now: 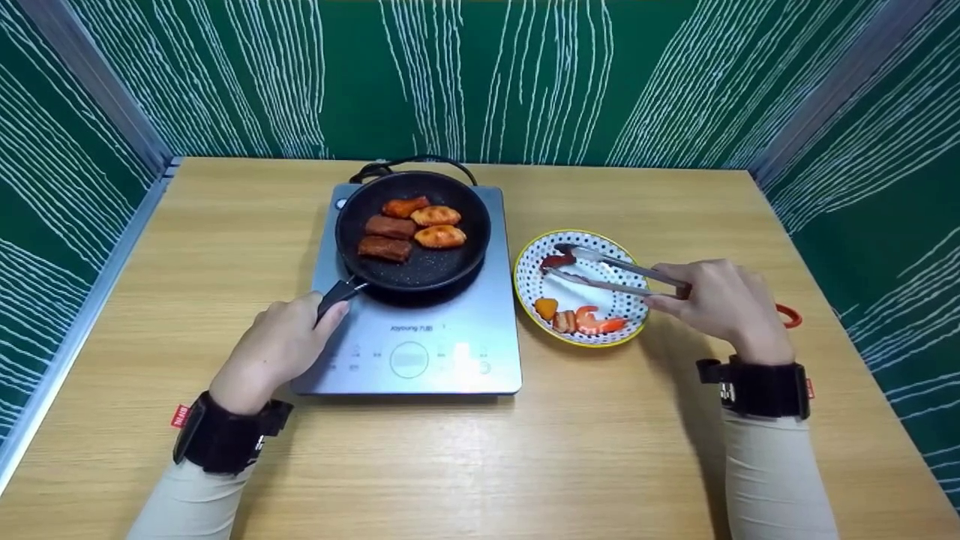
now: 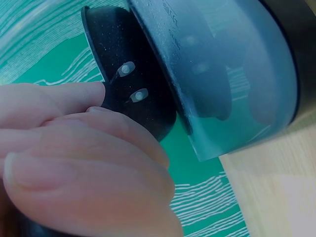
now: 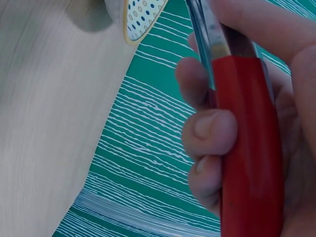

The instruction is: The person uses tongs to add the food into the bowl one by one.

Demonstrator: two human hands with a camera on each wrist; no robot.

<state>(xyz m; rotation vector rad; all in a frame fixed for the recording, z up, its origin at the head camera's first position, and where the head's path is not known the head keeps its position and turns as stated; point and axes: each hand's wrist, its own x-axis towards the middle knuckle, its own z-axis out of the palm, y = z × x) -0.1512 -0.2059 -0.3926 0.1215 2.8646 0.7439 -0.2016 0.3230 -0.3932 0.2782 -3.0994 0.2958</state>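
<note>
My left hand (image 1: pixel 281 349) grips the black handle (image 1: pixel 339 298) of a frying pan (image 1: pixel 442 274). In the left wrist view, two rivets show on the pan (image 2: pixel 108 39) just beyond the fingers. Two brown slabs of meat (image 1: pixel 385 249) and several browned chicken pieces (image 1: pixel 439 237) lie in the pan. My right hand (image 1: pixel 720 304) holds metal tongs (image 1: pixel 622 287), with a red grip (image 3: pixel 249 148) in the right wrist view. The tongs' tips are spread around a dark red piece of food (image 1: pixel 556 262) on the dotted plate (image 1: pixel 592 289).
The pan is over a silver induction cooker (image 1: pixel 465 330), with a black cord (image 1: pixel 431 157) behind it. On the plate's near side lie a shrimp (image 1: pixel 596 321), a striped meat piece (image 1: pixel 564 322) and an orange chunk (image 1: pixel 546 307). Green walls (image 1: pixel 525 75) enclose the wooden table (image 1: pixel 450 465).
</note>
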